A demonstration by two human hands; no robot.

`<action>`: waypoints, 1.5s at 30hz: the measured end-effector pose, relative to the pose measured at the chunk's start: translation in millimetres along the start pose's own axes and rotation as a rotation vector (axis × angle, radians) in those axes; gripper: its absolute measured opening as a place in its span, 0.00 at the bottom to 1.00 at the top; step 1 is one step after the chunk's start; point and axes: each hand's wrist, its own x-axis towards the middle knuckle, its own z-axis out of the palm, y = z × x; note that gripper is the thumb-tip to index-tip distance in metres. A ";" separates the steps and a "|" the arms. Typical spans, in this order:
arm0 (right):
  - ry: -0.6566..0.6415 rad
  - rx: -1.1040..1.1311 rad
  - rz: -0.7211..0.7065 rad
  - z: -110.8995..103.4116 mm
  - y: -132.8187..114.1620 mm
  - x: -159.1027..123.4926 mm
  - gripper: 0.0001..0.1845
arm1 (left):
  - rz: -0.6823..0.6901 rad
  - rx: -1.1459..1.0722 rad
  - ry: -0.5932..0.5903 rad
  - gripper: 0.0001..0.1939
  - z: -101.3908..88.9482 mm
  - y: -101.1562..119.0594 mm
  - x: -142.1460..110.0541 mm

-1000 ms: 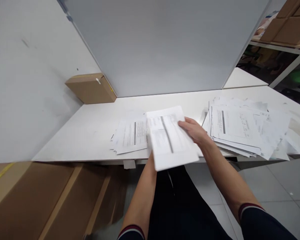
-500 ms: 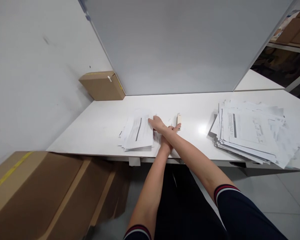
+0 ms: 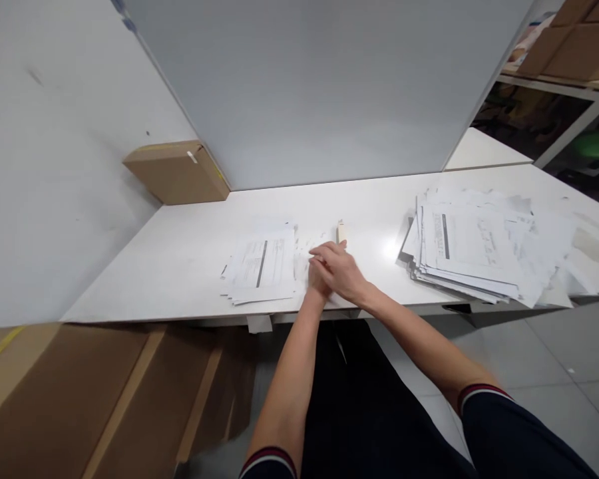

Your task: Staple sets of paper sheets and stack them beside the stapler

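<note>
My left hand [image 3: 319, 282] is low over the table, mostly covered by my right hand. A fingertip of it shows at the near end of a small cream-coloured block-like object [image 3: 341, 232], perhaps a stapler; whether it grips this is hidden. Above it, my right hand [image 3: 340, 271] crosses over with fingers stretched to the left, holding nothing. A loose stack of printed papers [image 3: 262, 266] lies to the left of both hands, apart from them.
A larger untidy pile of papers [image 3: 472, 246] covers the right of the white table [image 3: 180, 266]. A cardboard box [image 3: 180, 174] stands in the back left corner by an upright grey panel [image 3: 329, 93]. Large cartons [image 3: 64, 399] are at the lower left.
My right hand has let go of the left paper stack and drawn back to the right, over my left hand. The stack now lies flatter. The view has shifted a little to the right.
</note>
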 end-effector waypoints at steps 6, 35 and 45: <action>0.141 -0.496 0.190 -114.9 63.5 -73.4 0.17 | 0.047 0.175 0.002 0.31 -3.4 1.9 -3.6; 0.208 -0.658 0.297 -173.6 113.3 -118.0 0.17 | 0.042 -0.049 0.130 0.24 -2.3 4.3 -3.2; 0.284 -0.488 -0.313 -71.1 29.3 -80.8 0.08 | -0.466 -1.330 -0.278 0.37 -30.5 -2.7 -3.4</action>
